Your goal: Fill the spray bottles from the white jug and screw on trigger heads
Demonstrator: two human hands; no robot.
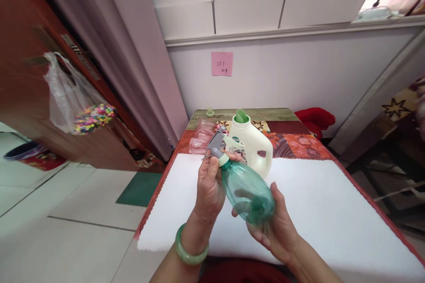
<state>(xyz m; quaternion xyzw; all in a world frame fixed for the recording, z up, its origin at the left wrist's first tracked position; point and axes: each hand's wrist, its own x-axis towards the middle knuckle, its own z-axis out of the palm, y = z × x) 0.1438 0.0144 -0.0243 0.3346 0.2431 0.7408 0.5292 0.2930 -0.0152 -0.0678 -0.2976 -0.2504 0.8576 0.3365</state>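
Note:
A see-through green spray bottle (244, 185) is held tilted above the white cloth, its grey trigger head (215, 140) pointing up and to the left. My left hand (212, 181) is closed around the collar below the trigger. The lower end of the bottle rests in my right hand (274, 225), thumb on one side and fingers beneath. Just behind it stands a cream jug (254, 143) with a hollow handle and a green spout in its open neck. Part of the jug's label is hidden by the sprayer and my hand.
Clear pink plastic bottles (201, 137) lie left of the jug, and a small green cap (210, 112) sits at the table's back edge. White cloth (305, 203) covers the table's front. A pink note (222, 63) is on the wall; a plastic bag (76, 101) hangs from the door.

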